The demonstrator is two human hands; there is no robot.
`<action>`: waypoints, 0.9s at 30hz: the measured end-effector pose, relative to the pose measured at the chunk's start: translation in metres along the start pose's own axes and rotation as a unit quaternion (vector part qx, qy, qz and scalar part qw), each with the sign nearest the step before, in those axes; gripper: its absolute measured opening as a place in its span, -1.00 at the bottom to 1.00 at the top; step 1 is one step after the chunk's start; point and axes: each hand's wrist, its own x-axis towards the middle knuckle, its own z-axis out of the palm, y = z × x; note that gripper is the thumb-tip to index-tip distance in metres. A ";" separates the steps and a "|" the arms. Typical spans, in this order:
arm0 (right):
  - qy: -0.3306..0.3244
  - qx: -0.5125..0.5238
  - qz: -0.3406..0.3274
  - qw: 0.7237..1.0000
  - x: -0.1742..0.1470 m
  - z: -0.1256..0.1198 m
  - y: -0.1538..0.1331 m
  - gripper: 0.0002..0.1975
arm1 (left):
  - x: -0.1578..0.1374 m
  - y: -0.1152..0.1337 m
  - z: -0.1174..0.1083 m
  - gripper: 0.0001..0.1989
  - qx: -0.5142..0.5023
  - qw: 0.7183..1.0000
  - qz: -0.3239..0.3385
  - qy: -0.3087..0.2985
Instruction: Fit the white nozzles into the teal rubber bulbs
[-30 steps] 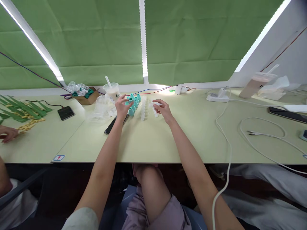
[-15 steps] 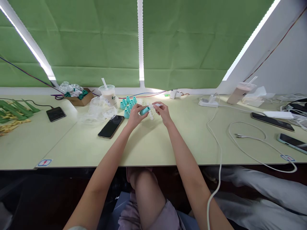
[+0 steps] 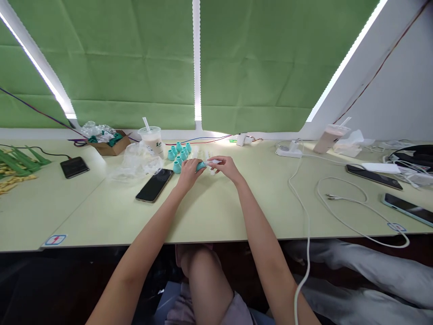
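Note:
My left hand (image 3: 189, 174) is closed around a teal bottle-shaped piece (image 3: 200, 166), its narrow end pointing right. In my right hand (image 3: 227, 167), fingers pinch a slim white plastic piece (image 3: 214, 161) whose tip meets the teal piece's end; whether it goes inside I cannot tell. Beside the left hand stand several more teal bottle-shaped pieces (image 3: 177, 167), upright in a cluster. Small whitish translucent pieces (image 3: 207, 154) lie behind and under the hands, partly hidden by the fingers.
A black phone (image 3: 154, 185) lies left of my forearm, near a crumpled plastic bag (image 3: 133, 162) and a drink cup (image 3: 151, 140). Farther left is a cardboard box (image 3: 110, 146). A white cable (image 3: 306, 212) hangs over the table edge on the right, near a power strip (image 3: 288, 151).
The white piece has come to the teal piece's end as my hands drew together. The teal piece now sits deeper in my left hand. The camera view has tilted slightly up.

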 end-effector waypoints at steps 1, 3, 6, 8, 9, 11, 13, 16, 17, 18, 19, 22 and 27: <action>-0.001 -0.004 0.002 1.000 -0.001 -0.001 -0.001 -0.61 | 0.000 -0.001 0.000 -0.80 -0.002 1.000 0.009 0.007; -0.003 -0.014 0.009 1.000 -0.002 -0.002 -0.003 -0.61 | 0.001 -0.002 -0.001 -0.79 -0.021 0.999 0.029 0.014; -0.011 -0.012 0.017 1.000 -0.002 -0.003 -0.001 -0.63 | 0.002 -0.005 -0.001 -0.76 -0.062 0.996 0.055 0.018; -0.014 0.007 0.020 1.000 -0.001 -0.001 0.004 -0.64 | 0.003 -0.006 0.000 -0.75 -0.083 0.995 0.053 0.021; -0.013 0.021 0.023 0.999 0.000 0.000 0.006 -0.64 | 0.003 -0.006 0.001 -0.75 -0.091 0.995 0.044 0.022; -0.008 0.050 0.032 0.998 0.001 0.004 0.010 -0.64 | 0.004 -0.006 0.002 -0.75 -0.106 0.994 0.022 0.020; 0.000 0.071 0.036 0.997 0.001 0.006 0.011 -0.63 | 0.004 -0.005 0.003 -0.76 -0.118 0.993 -0.001 0.016; 0.016 0.083 0.030 0.996 0.000 0.009 0.008 -0.63 | 0.002 -0.001 0.005 -0.77 -0.130 0.991 -0.034 0.025; 0.017 0.085 0.029 0.996 -0.001 0.009 0.008 -0.63 | 0.002 0.000 0.005 -0.78 -0.132 0.990 -0.043 0.032; 0.017 0.087 0.030 0.996 -0.001 0.010 0.007 -0.63 | 0.001 0.001 0.006 -0.79 -0.133 0.989 -0.052 0.039; 0.015 0.088 0.033 0.995 -0.001 0.010 0.008 -0.63 | 0.000 0.002 0.007 -0.79 -0.133 0.988 -0.058 0.045; 0.013 0.087 0.041 0.995 -0.001 0.010 0.012 -0.63 | -0.001 0.004 0.008 -0.82 -0.126 0.988 -0.068 0.050; 0.001 0.028 0.053 0.998 -0.001 0.007 0.016 -0.65 | -0.002 0.004 0.010 -0.83 -0.098 0.993 -0.052 0.045</action>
